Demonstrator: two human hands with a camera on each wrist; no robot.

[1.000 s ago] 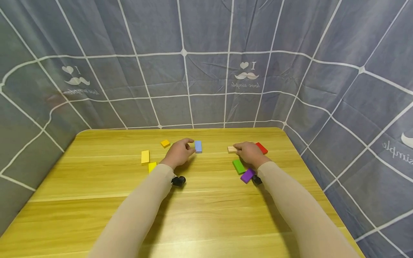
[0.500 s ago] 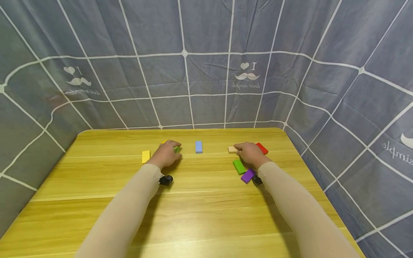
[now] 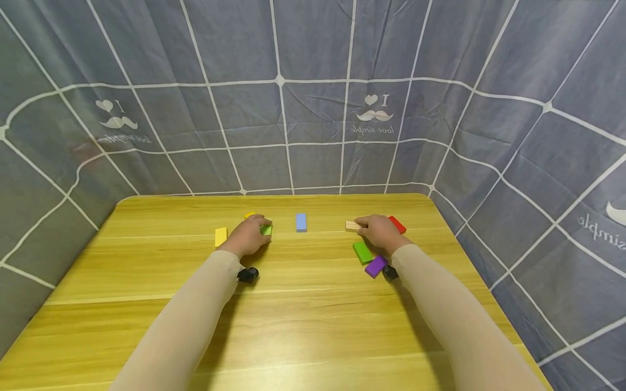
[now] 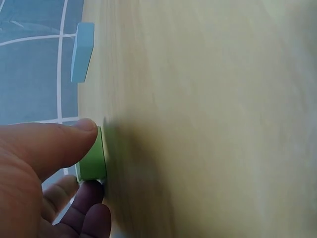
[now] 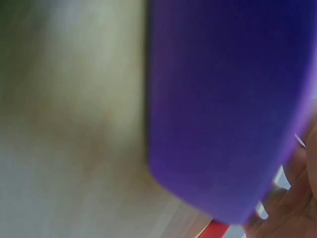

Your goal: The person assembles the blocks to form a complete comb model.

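Observation:
My left hand (image 3: 247, 235) is over a light green block (image 3: 266, 228) at the back left of the table. In the left wrist view, its thumb lies on one end of this block and the fingers curl at the other end, pinching it. Toward the back right, my right hand (image 3: 381, 233) pinches the right end of a plain wooden block (image 3: 351, 226). The purple block (image 5: 223, 99) fills much of the right wrist view, close under that wrist, and hides most of the right fingers.
A light blue block (image 3: 301, 222) lies between the hands. Yellow (image 3: 221, 235) and orange-yellow (image 3: 249, 215) blocks lie around the left hand. A red block (image 3: 397, 224) and a green block (image 3: 362, 252) flank the right hand. A grey curtain (image 3: 313, 108) hangs behind the table (image 3: 313, 315).
My left hand has moved left, away from beside the light blue block, to the light green block and closed its fingers on it. The right hand has stayed at the wooden block.

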